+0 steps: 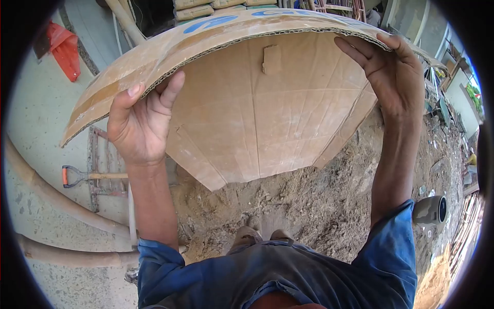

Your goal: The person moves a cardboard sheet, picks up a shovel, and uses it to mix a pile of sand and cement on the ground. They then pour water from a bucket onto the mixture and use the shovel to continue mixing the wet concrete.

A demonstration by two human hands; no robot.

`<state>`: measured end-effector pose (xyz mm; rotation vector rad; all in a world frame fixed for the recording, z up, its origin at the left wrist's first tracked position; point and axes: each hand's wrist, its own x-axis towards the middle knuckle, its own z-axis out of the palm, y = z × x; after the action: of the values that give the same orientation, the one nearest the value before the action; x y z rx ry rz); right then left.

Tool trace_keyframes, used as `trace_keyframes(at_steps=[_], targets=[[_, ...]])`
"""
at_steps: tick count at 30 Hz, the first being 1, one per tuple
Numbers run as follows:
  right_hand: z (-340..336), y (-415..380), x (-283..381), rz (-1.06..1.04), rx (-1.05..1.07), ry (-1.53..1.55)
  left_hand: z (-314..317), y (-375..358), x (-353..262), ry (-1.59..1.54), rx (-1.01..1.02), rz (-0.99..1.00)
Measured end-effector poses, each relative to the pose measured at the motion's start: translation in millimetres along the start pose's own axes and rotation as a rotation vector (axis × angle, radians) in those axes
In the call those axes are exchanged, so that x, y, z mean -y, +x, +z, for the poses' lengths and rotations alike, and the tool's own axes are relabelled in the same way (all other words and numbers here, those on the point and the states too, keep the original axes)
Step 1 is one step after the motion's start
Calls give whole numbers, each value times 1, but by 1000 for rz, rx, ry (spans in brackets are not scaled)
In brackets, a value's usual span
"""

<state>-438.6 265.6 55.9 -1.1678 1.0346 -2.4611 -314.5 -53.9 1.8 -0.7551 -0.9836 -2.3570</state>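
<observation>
A large sheet of brown cardboard [288,113] with fold lines is held up in front of me, its near edge bowed into an arch. My left hand [146,121] grips that edge on the left, thumb on the outer face and fingers on the inner side. On the right, my right hand [391,72] pinches the same edge, its thumb over the rim and its fingers beneath. Blue print and strips of brown tape show on the outer face. A small flap stands out on the inner face near the top.
Rough dirt [329,201] lies around my feet. A shovel with an orange handle [95,176] and long poles [67,201] are on the left. Stacked sacks [195,11] sit behind the cardboard. A grey pipe piece [429,210] stands at right, and a red plastic bag [64,51] hangs far left.
</observation>
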Motion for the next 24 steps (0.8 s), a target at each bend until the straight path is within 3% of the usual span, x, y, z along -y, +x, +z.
trace_keyframes(at_steps=[4, 7, 10, 14, 16, 18, 19, 20, 21, 23, 24], targets=[[7, 47, -2, -43, -43, -143, -31, 61, 5, -118, 96, 10], [31, 70, -9, -326, -235, -427, -32, 106, -5, -5, 310, -12], [61, 96, -1, -395, -349, -461, -19, 136, -19, 16, 421, -94], [48, 122, 1, -568, -124, -632, -36, 160, -7, -102, 636, -99], [39, 140, 13, -396, -148, -500, -57, 142, 7, 130, 385, 7], [26, 157, 14, -399, -141, -487, -103, 107, 54, 899, -241, 392], [16, 166, 17, -383, -128, -441, -150, 90, 81, 957, -462, 526], [7, 175, 18, -368, -118, -399, -191, 74, 103, 1205, -673, 521], [4, 183, 19, -379, -123, -401, -224, 64, 119, 1258, -774, 300], [2, 205, 10, -274, -253, -220, -295, 60, 154, 1197, -662, 84], [-11, 217, 5, -284, -259, -221, -317, 66, 160, 1197, -649, 84]])
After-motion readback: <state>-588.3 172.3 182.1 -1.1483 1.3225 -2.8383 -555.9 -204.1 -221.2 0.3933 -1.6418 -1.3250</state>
